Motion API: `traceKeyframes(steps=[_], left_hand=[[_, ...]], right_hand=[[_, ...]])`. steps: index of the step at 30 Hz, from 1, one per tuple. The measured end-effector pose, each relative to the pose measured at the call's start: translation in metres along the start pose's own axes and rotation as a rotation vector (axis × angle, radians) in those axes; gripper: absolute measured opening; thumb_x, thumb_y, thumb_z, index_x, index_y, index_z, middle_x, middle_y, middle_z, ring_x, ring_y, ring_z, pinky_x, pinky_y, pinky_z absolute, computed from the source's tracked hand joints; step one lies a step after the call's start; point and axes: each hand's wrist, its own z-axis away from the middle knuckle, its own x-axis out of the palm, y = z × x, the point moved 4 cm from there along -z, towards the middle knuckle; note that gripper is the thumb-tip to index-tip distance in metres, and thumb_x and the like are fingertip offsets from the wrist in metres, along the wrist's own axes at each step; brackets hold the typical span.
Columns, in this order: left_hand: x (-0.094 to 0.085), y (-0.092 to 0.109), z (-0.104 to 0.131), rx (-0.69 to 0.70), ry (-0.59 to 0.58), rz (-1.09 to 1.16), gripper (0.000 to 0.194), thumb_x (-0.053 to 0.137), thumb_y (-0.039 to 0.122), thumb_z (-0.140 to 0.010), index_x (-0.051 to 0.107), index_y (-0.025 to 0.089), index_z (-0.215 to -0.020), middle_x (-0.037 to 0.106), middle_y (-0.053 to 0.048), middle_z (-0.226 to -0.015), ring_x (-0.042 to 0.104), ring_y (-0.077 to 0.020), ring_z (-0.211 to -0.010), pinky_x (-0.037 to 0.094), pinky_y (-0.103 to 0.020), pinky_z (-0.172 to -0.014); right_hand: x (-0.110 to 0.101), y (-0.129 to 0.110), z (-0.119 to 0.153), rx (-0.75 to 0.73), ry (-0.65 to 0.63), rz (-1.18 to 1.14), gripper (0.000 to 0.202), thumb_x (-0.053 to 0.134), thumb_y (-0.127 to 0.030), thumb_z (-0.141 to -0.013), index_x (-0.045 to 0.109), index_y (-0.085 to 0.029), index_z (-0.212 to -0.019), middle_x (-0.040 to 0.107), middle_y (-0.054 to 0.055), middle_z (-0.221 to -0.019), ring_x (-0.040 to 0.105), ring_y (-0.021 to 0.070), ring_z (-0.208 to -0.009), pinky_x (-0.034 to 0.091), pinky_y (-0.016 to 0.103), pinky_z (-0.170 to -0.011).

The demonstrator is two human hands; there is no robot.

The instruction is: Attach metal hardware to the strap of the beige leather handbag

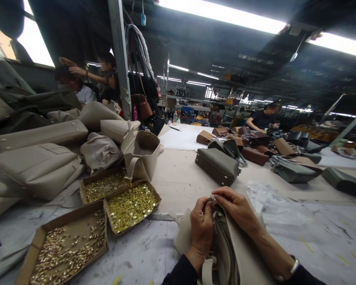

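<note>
The beige leather handbag (pixel 225 245) lies on the white worktable at the near edge, directly in front of the person, its open top edge facing away from the camera. A pale strap with a metal ring shows at its near end. A small metal fitting (pixel 211 198) sits at the bag's upper edge.

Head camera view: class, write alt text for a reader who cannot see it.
Two hands, left hand and right hand, pinch a small metal fitting at the top of a beige handbag on a worktable. Cardboard trays of brass hardware sit to the left.
</note>
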Motion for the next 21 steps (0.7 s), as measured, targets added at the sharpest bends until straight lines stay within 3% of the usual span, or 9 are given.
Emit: traceKeyframes(steps=[2,6,11,14,17,21], left_hand=[[-0.002,-0.004,-0.003,-0.063,0.057,0.018,0.023,0.059,0.037,-0.096,0.071,0.018,-0.093,0.073,-0.005,-0.085,0.067,-0.0202,-0.08,0.052,-0.029,-0.074],[-0.003,-0.01,-0.006,-0.104,0.106,-0.001,0.024,0.061,0.04,-0.093,0.069,0.017,-0.09,0.071,-0.005,-0.082,0.065,-0.0198,-0.076,0.052,-0.029,-0.073],[0.0,-0.013,-0.006,-0.096,0.094,-0.029,0.024,0.06,0.038,-0.091,0.069,0.017,-0.084,0.066,-0.002,-0.072,0.061,-0.0177,-0.068,0.049,-0.027,-0.068],[0.003,-0.018,-0.006,-0.128,0.091,-0.015,0.024,0.061,0.039,-0.091,0.068,0.017,-0.085,0.065,-0.001,-0.071,0.06,-0.017,-0.067,0.049,-0.027,-0.067],[0.004,-0.022,-0.007,-0.138,0.079,-0.005,0.022,0.065,0.038,-0.088,0.069,0.017,-0.084,0.067,-0.002,-0.074,0.063,-0.0179,-0.073,0.05,-0.028,-0.072],[0.002,-0.023,-0.007,-0.137,0.068,0.008,0.023,0.066,0.039,-0.086,0.069,0.017,-0.081,0.068,-0.003,-0.076,0.063,-0.0184,-0.076,0.049,-0.027,-0.073]], right_hand=[[-0.005,-0.012,0.0,-0.07,-0.05,0.117,0.029,0.064,-0.045,-0.098,0.078,-0.021,-0.091,0.069,0.008,-0.097,0.065,0.0246,-0.092,0.051,0.034,-0.082],[-0.007,-0.035,0.005,-0.189,-0.315,0.542,0.032,0.064,-0.041,-0.1,0.078,-0.023,-0.077,0.065,0.009,-0.106,0.062,0.0259,-0.1,0.049,0.037,-0.089],[-0.021,-0.041,0.001,-0.096,-0.456,0.775,0.027,0.069,-0.034,-0.096,0.07,-0.02,-0.072,0.068,0.006,-0.114,0.067,0.0224,-0.093,0.049,0.033,-0.082],[-0.03,-0.046,-0.004,-0.086,-0.542,0.867,0.007,0.072,-0.019,-0.088,0.067,-0.02,-0.083,0.07,0.004,-0.108,0.068,0.0211,-0.089,0.048,0.03,-0.076],[-0.029,-0.054,-0.011,-0.13,-0.676,1.001,0.028,0.071,-0.005,-0.08,0.067,-0.023,-0.101,0.071,0.002,-0.109,0.07,0.0214,-0.089,0.044,0.028,-0.068],[-0.007,-0.055,-0.018,-0.217,-0.832,1.26,0.043,0.073,-0.005,-0.082,0.068,-0.026,-0.119,0.076,0.006,-0.1,0.075,0.0262,-0.084,0.042,0.028,-0.062]])
